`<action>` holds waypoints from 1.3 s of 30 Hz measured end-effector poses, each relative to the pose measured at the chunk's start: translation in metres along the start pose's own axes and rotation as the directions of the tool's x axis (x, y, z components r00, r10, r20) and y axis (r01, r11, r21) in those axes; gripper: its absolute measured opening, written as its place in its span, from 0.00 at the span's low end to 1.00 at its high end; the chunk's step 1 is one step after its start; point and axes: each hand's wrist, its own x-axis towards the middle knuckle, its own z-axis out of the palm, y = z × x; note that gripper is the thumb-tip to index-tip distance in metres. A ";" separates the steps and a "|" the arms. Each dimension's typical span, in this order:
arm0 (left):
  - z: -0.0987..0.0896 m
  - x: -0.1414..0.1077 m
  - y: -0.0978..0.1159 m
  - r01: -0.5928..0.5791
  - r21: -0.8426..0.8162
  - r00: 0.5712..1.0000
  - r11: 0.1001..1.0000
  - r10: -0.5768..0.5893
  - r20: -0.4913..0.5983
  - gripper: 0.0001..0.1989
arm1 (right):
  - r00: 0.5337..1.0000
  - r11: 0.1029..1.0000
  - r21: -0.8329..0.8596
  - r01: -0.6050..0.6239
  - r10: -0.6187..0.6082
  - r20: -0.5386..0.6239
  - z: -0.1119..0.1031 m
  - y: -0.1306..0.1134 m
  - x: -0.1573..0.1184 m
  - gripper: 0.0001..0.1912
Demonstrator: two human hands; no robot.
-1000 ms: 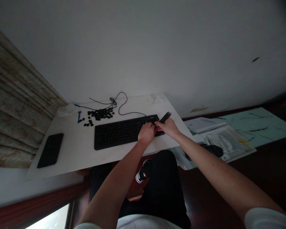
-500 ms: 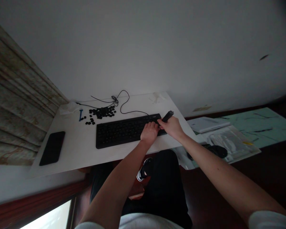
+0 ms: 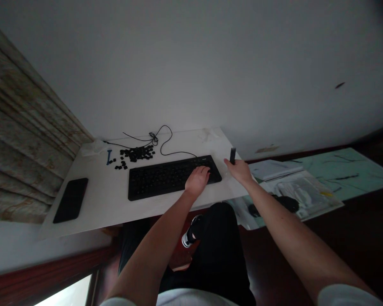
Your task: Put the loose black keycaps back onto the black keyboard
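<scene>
A black keyboard [image 3: 159, 178] lies on the white table [image 3: 102, 208]. My left hand [image 3: 198, 179] rests over its right part, fingers bent on the keys; whether anything small is between them is hidden. Just beyond the keyboard's right end, my right hand [image 3: 238, 169] is closed around a dark brush-like tool [image 3: 232, 155] that points upward. Behind the keyboard's left half lies a pile of loose black keycaps [image 3: 137, 153], with several more scattered beside it. A small blue tool [image 3: 109, 157] is left of the pile.
A black phone [image 3: 70, 199] lies at the table's left end. The keyboard's cable [image 3: 170, 138] loops along the back, near crumpled plastic [image 3: 92, 148]. Papers [image 3: 274, 169] and a dark object [image 3: 289, 204] are on a lower surface at the right.
My right hand has moved right, off the keyboard and away from my left hand, and the tool in it now stands more upright. My left hand has stayed on the keys.
</scene>
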 end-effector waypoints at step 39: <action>-0.031 -0.037 -0.001 -0.111 0.150 0.993 0.983 0.102 0.064 0.14 | 0.919 0.350 0.871 -0.345 -0.061 0.389 0.015 -0.022 -0.058 0.13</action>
